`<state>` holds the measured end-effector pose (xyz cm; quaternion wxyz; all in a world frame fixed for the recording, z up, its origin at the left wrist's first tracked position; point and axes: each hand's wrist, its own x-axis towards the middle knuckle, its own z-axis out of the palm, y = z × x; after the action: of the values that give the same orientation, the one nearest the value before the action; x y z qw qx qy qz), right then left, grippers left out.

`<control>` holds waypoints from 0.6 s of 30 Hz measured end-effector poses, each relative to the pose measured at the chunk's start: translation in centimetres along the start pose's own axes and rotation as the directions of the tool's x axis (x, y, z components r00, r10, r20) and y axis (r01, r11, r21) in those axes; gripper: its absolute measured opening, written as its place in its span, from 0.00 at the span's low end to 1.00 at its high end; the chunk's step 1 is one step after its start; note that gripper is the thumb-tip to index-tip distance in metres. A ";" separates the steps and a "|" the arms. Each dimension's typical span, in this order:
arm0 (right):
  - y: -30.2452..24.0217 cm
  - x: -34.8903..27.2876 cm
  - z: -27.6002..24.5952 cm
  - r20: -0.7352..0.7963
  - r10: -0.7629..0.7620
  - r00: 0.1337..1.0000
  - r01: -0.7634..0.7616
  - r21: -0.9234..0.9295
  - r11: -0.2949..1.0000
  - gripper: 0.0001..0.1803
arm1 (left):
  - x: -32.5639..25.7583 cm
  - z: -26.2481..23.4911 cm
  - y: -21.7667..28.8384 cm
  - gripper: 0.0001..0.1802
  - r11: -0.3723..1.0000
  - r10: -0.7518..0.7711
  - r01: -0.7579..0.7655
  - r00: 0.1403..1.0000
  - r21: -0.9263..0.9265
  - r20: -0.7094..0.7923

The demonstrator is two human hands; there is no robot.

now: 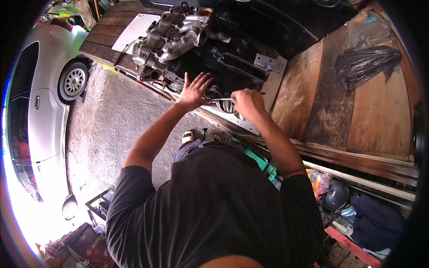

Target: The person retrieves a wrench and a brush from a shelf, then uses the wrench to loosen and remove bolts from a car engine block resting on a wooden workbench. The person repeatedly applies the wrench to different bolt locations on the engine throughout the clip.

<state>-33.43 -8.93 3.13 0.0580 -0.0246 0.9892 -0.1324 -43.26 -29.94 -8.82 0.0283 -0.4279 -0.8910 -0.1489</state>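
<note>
An engine block (210,67), black with a silver-grey metal top (172,47), lies on the bench in front of me. My left hand (193,94) is laid against its near side, palm down and fingers spread. Closed in a fist, my right hand (248,103) grips one end of a slim shiny wrench (222,99). The shaft runs left toward the base of my left hand, where its far end meets the engine; that end is too small to make out. Round metal parts (227,106) show just below the shaft.
The engine sits on a wooden bench (292,107), with a crumpled black plastic bag (366,67) to the right. A silver car (49,102) stands on the concrete floor (107,120) at left. Below the bench lie a green object (261,163), a dark helmet (337,196) and dark cloth (375,221).
</note>
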 end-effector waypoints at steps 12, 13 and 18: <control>-1.1 0.6 -0.1 -0.013 -0.028 1.000 0.026 -0.106 0.994 0.07 | 0.5 0.4 -0.6 0.50 0.996 0.014 -0.014 1.000 0.092 -0.002; -1.4 0.7 -0.1 -0.039 -0.032 0.999 0.029 -0.081 0.996 0.06 | 0.6 0.5 -0.7 0.51 0.994 0.019 -0.017 1.000 0.107 -0.013; -2.0 2.2 -1.6 -0.109 -0.034 0.993 0.060 0.246 0.968 0.05 | 0.7 0.0 -0.2 0.52 0.986 -0.011 0.010 1.000 0.166 0.006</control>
<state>-35.77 -10.59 4.96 0.0058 -0.0338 0.9656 -0.2577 -43.84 -29.51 -8.70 0.0600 -0.4201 -0.9026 -0.0727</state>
